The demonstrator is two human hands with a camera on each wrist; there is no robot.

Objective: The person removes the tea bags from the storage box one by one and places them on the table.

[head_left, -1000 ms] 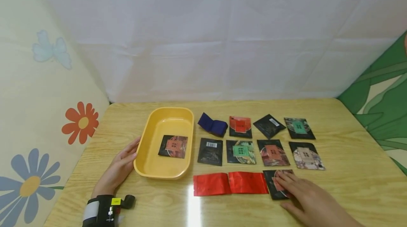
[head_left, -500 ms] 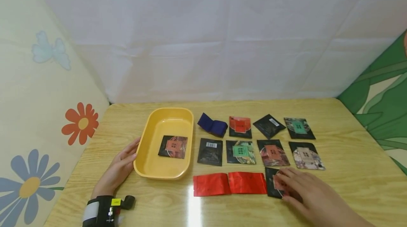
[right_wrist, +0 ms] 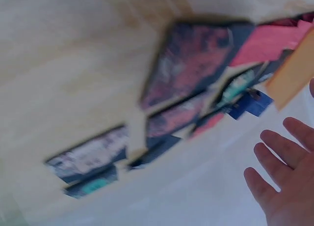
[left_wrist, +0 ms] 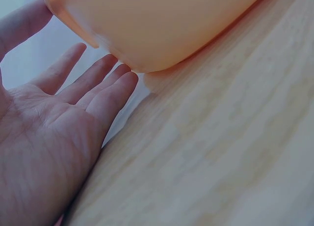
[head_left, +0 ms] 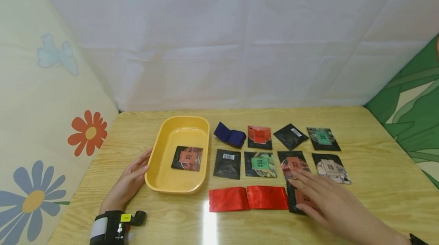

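My left hand (head_left: 127, 183) touches the outer left side of a yellow tray (head_left: 164, 178). In the left wrist view, its fingers (left_wrist: 110, 96) lie loosely extended against the tray wall and the thumb meets the rim. Inside the tray lies a black sachet with a reddish label (head_left: 187, 158). My right hand (head_left: 330, 201) is over another black sachet with a reddish label (head_left: 293, 199) in the front row, partly hiding it. In the right wrist view, the right hand's fingers (right_wrist: 274, 162) are spread and hold nothing, apart from the flat sachet (right_wrist: 191, 59).
Two red foil packets (head_left: 267, 197) lie left of the covered sachet. Behind them, several black sachets with green, red or pale labels (head_left: 260, 164) lie in rows. A folded dark blue packet (head_left: 230, 135) is beside the tray. A white sheet (head_left: 226, 66) hangs behind the wooden table.
The front-row sachet slid slightly back and turned straighter, its top edge now near the sachet behind. My right hand then rose and its fingers straightened. The left hand and tray stayed put.
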